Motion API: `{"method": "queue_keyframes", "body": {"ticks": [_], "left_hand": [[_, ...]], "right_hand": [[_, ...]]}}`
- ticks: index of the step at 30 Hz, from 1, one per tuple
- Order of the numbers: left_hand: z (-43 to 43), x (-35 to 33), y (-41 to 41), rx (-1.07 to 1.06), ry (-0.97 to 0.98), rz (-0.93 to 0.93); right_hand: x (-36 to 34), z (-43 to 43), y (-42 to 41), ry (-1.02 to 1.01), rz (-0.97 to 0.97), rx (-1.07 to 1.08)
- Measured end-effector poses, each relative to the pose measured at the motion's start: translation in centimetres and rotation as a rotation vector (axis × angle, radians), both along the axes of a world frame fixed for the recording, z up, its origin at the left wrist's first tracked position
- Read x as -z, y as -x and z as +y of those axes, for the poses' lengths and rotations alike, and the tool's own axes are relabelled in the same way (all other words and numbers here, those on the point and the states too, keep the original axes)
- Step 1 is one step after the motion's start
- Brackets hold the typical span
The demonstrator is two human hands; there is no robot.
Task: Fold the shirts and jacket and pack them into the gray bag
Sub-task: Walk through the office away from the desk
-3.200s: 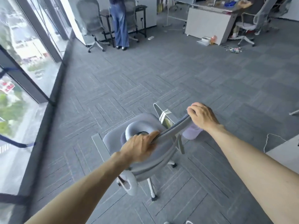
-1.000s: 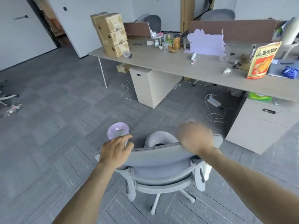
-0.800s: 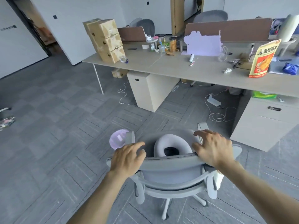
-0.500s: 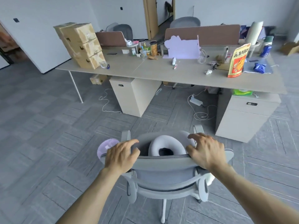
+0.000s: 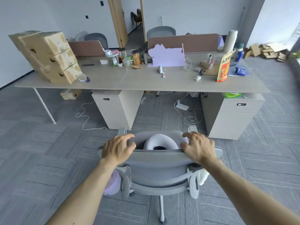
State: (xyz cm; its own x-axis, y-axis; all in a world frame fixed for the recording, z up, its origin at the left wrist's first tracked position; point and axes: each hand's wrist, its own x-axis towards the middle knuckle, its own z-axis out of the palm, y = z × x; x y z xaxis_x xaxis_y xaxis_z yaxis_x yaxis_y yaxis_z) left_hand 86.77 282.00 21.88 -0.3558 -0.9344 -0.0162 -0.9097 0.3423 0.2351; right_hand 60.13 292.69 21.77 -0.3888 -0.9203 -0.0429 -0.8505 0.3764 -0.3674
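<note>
Hands rest on the top edge of a gray chair [image 5: 159, 169] in the lower middle of the frame: the left hand [image 5: 117, 149] and right hand [image 5: 198, 147] lie palm down, fingers spread and curled loosely over the backrest, thumbs in front, forearms reaching in from the bottom corners. A pale ring-shaped cushion [image 5: 159, 141] sits on the seat, half hidden by the backrest. No shirts, jacket or gray bag can be made out. A smooth beige desk [image 5: 142, 82] spans the upper half.
</note>
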Motion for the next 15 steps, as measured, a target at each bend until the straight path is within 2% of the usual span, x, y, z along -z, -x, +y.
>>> {"method": "queue_keyframes", "body": {"ticks": [15], "left_hand": [[-26.3, -0.3, -1.8, 0.187, -0.024, 0.042]], "right_hand": [[1.4, -21.0, -3.6, -0.032, 0.03, 0.138]]}}
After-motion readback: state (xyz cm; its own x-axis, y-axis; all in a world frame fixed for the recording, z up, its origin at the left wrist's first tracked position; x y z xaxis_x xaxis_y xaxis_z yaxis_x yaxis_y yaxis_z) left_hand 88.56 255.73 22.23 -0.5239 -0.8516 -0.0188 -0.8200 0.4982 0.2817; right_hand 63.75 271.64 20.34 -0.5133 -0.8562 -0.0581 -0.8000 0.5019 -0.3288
